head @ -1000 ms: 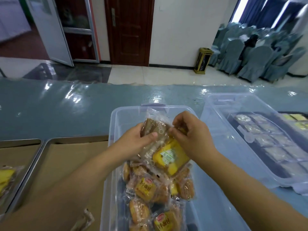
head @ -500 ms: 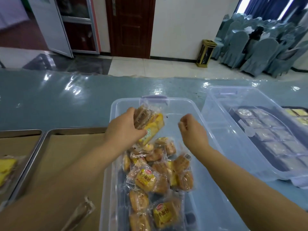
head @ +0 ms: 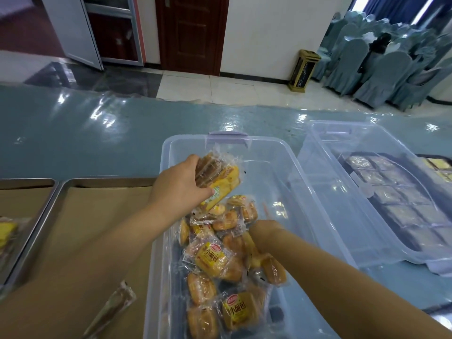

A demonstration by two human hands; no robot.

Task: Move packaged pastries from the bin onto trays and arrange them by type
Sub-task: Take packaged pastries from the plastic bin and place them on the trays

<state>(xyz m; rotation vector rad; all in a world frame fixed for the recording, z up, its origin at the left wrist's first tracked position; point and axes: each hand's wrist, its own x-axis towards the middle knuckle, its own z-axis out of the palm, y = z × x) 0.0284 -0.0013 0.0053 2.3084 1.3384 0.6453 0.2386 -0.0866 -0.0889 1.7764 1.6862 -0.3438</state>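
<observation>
Left hand (head: 181, 187) is gripping a bunch of packets (head: 217, 179) above the bin (head: 269, 148), slanting up and away. The tray (head: 97, 216) is lying just left of it. Right hand (head: 264, 231) is reaching into the pile (head: 212, 260), fingers hidden, so I can't tell its grip.

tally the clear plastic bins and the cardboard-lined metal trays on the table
clear plastic bins: 2
metal trays: 2
total: 4
</observation>
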